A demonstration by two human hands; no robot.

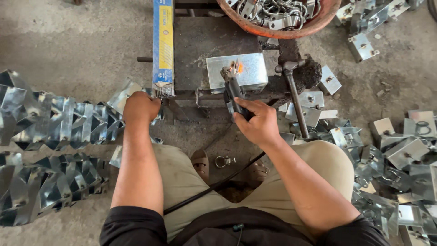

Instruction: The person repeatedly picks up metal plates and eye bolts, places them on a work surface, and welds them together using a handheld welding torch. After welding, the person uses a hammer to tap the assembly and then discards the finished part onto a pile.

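Note:
My right hand [258, 123] grips a black welding electrode holder [233, 91]. Its tip touches a folded galvanized metal box piece [248, 68] on a dark steel work block [195, 50], where a small orange glow shows. My left hand [140, 108] is closed near the open end of a long blue and yellow box of welding rods [163, 45], its fingers at the rod tips. A black cable [214, 184] runs from the holder down between my knees.
A hammer [293, 93] leans by the block. An orange basin of metal rings [282, 16] sits at the top. Finished metal pieces [400, 150] pile on the right, flat blanks [50, 136] on the left. A loose ring [224, 161] lies by my sandals.

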